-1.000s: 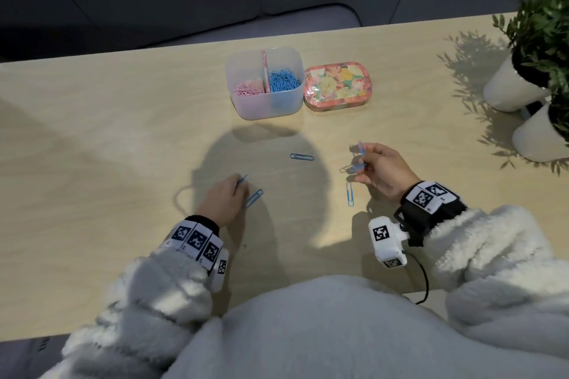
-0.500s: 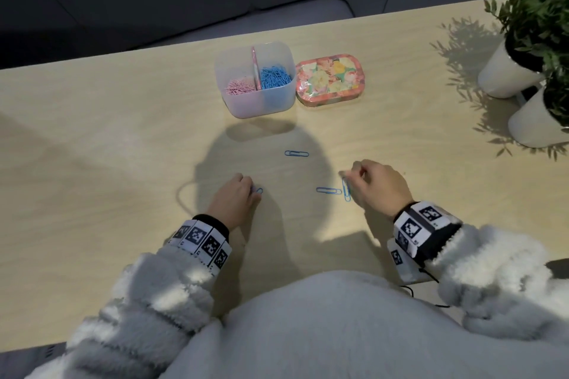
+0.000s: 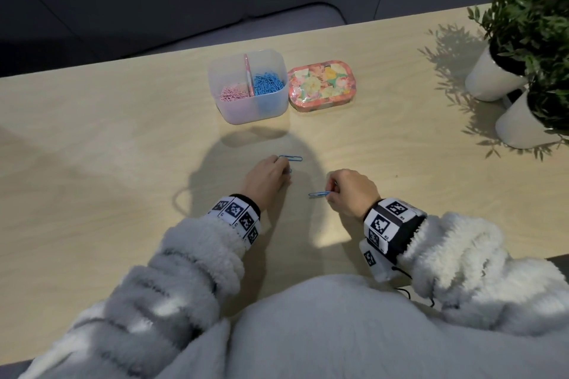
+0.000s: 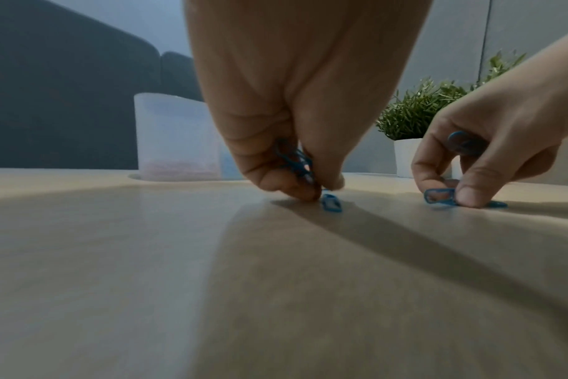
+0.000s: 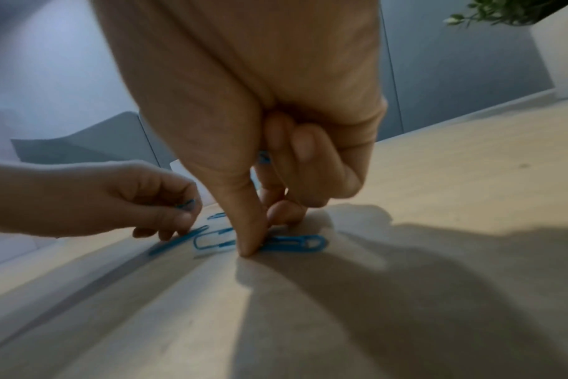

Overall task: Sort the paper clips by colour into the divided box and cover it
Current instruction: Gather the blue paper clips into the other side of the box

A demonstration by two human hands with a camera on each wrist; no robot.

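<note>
The clear divided box (image 3: 278, 101) stands at the back with pink clips (image 3: 234, 93) in its left half and blue clips (image 3: 268, 83) in its right. Its floral lid (image 3: 321, 83) lies beside it on the right. My left hand (image 3: 284, 168) holds blue clips (image 4: 292, 159) in curled fingers, and its fingertips touch a loose blue clip (image 3: 291, 158) on the table. My right hand (image 3: 332, 191) also holds blue clips (image 5: 263, 156) while thumb and finger pinch another blue clip (image 3: 318, 194) flat on the table.
Two white pots with green plants (image 3: 523, 49) stand at the table's right end. The table's far edge runs just behind the box, and my fleece sleeves lie over the near edge.
My left hand has reached forward to the farther blue clip. The clip it touched before and the one under my right fingers are gone from the table. My right hand now pinches the sideways clip.
</note>
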